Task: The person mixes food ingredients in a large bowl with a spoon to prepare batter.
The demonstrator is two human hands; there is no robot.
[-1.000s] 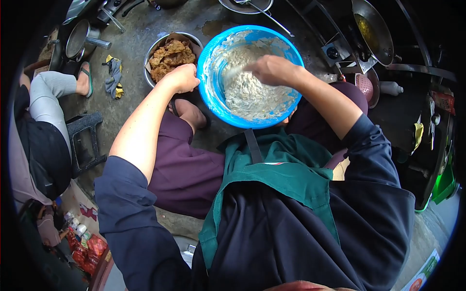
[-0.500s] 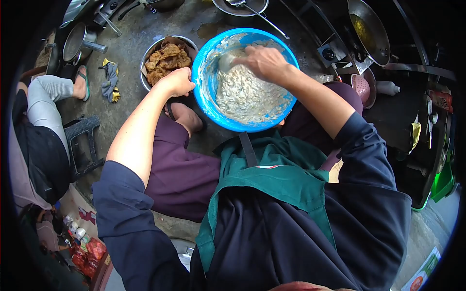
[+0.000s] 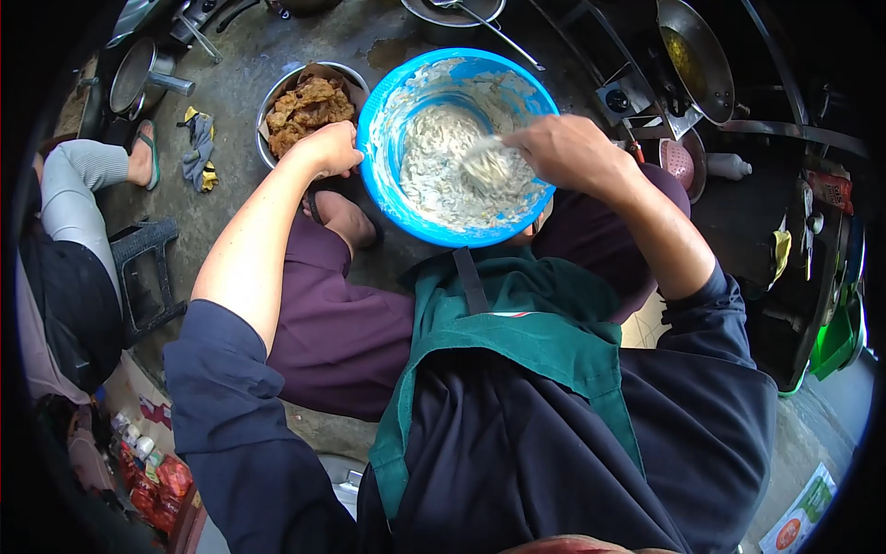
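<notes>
A large blue plastic basin (image 3: 377,198) sits before my knees, its inner wall smeared with batter. Thick, pale, lumpy batter (image 3: 438,175) fills its bottom. My left hand (image 3: 330,150) is closed at the basin's left rim, holding it. Over the right side of the basin, my right hand (image 3: 574,157) is closed around a batter-coated scoop (image 3: 489,164), its end in the batter; its exact shape is smeared by motion and batter. Just beyond my left hand stands a metal bowl (image 3: 267,109) of brown fried fritters (image 3: 309,109).
A pan with oil (image 3: 688,65) sits on a stove at the right. A pot with a ladle (image 3: 489,28) stands behind the basin. Gloves (image 3: 199,152) lie on the floor at left, near another person's foot (image 3: 143,157) and a dark stool (image 3: 143,277).
My right hand has moved from the basin's far side toward its right rim, drawing the scoop through the batter toward me. My left hand stays at the rim.
</notes>
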